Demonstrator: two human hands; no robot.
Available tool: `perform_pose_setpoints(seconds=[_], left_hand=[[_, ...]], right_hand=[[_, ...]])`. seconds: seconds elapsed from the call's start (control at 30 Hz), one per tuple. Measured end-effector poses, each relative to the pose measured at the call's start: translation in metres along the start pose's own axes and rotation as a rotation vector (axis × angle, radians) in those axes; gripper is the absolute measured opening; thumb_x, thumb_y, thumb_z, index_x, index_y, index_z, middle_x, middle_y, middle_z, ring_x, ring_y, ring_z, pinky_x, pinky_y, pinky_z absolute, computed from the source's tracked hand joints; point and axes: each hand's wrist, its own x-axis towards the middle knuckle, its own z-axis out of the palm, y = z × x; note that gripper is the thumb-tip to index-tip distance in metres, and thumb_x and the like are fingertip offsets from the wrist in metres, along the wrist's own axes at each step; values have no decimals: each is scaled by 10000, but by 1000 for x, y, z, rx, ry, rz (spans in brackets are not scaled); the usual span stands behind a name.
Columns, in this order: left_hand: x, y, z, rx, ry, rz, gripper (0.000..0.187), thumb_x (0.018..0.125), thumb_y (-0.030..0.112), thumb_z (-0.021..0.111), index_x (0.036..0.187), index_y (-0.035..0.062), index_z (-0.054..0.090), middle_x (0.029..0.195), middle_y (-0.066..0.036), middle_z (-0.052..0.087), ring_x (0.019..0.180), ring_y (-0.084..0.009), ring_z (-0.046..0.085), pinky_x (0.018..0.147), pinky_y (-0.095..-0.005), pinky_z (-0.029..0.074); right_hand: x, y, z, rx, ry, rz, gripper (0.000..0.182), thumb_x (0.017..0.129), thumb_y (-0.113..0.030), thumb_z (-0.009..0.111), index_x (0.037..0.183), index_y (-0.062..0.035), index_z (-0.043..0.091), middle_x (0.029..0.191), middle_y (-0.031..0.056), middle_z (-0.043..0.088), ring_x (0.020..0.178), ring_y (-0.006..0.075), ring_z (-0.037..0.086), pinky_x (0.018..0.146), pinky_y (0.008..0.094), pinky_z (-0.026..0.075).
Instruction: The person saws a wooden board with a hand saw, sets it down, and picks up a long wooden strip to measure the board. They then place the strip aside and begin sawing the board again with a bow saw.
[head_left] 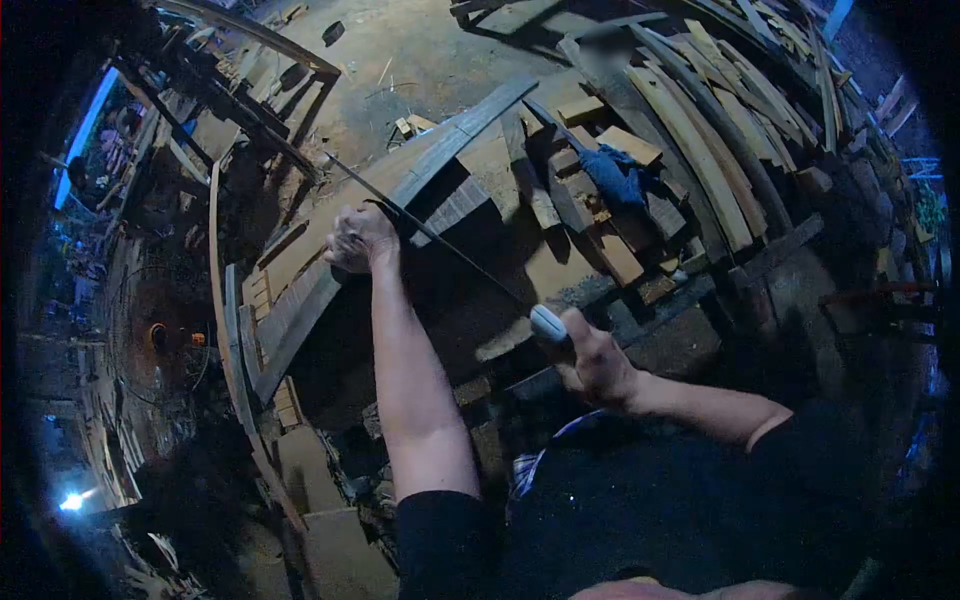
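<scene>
A long thin dark tool (455, 250) with a pale rounded handle (547, 322) slants across the middle of the view. Wrapped round that handle is my right hand (597, 362), at the tool's lower right end. My left hand (358, 240) is closed on the edge of a grey wooden frame (300, 325), right beside the thin tool. The frame's long upper board (470, 125) runs to the upper right, and a short board (452, 210) lies beneath the tool. What my left fingers press against is partly hidden.
Wood blocks (620, 255) and a blue cloth (615, 175) lie right of the frame. Long planks (700, 150) are stacked at the upper right. A thin curved strip (222, 290) stretches down the left side. A bright lamp (72, 501) shines at the lower left.
</scene>
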Motion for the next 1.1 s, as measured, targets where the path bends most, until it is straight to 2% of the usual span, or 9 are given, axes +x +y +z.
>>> perform_pose_setpoints(seconds=[0.17,0.23,0.47,0.6,0.7,0.77,0.9,1.03,1.1], left_hand=[[11,-10,28,-45,48,-22,221,736,277,511,732,135,680,807,-93,662,781,-283,609,715,-426,382],[7,-7,16,-2,-132,-26,237,739,281,512,781,133,693,844,-93,664,795,-291,611,735,-427,387],[7,-3,14,-11,-97,-51,267,759,281,491,800,111,692,839,-121,663,780,-318,618,743,-443,391],[2,-3,0,-41,-78,1,260,760,269,486,774,108,689,827,-117,665,784,-309,619,725,-437,392],[0,-2,1,-24,-6,7,259,756,267,489,777,106,690,828,-117,666,787,-311,620,716,-436,389],[4,4,-9,-41,-170,-74,261,750,273,492,772,101,688,816,-114,665,789,-307,619,716,-435,389],[-3,-2,6,-1,-3,-5,262,739,278,489,727,87,668,792,-113,652,785,-312,607,722,-450,390],[-2,0,-5,-74,47,47,268,724,271,500,759,76,681,828,-137,654,793,-309,608,712,-456,398],[3,-1,-7,-135,-138,-9,287,722,274,501,786,64,686,833,-160,653,817,-301,613,734,-455,394]], right_hand=[[85,-20,24,-76,94,-109,443,750,-104,612,1096,-3,354,946,276,540,826,460,553,682,493,471],[103,-17,36,-52,30,-39,387,760,-101,593,1053,0,361,932,273,540,847,447,551,699,485,468],[-4,-1,0,-22,27,-44,562,685,-55,641,1149,8,330,973,269,525,872,456,548,695,488,473],[87,-20,24,-45,42,-56,409,734,-72,623,1023,-26,336,870,272,554,842,471,540,680,511,444],[99,-19,32,-24,43,-23,504,719,-80,635,1124,-40,337,903,253,554,861,463,546,683,499,464],[52,-1,23,-11,105,-106,533,714,-98,651,1144,-37,341,918,266,547,857,467,550,692,501,472],[-15,-7,-13,10,87,-86,564,702,-110,665,1158,-46,339,918,279,545,844,468,557,703,503,475],[81,-20,23,-57,63,-24,460,728,-79,630,1077,-34,334,867,258,565,830,454,566,689,497,471],[103,-17,36,-68,73,-60,442,733,-73,624,1063,-38,332,856,254,565,827,454,565,686,493,471]])
